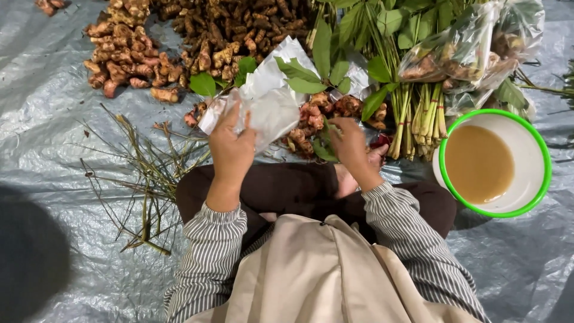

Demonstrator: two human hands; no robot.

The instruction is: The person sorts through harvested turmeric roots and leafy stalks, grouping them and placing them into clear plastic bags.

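My left hand [230, 146] grips a clear plastic bag [269, 104] from a small stack of such bags, held up in front of my lap. My right hand [350, 143] reaches down among small reddish-brown roots [317, 113] and green leaves [302, 78] just past my knees, fingers closed on a leaf or root; which one I cannot tell. Both sleeves are grey-striped, and a beige apron covers my lap.
Heaps of brown roots [128, 57] lie at the back left on the grey plastic sheet [48, 137]. Bundled green stalks [418, 113] and filled clear bags [460, 51] lie at the back right. A white, green-rimmed bowl [532, 179] of brownish liquid stands at right. Dry stems [146, 179] lie at left.
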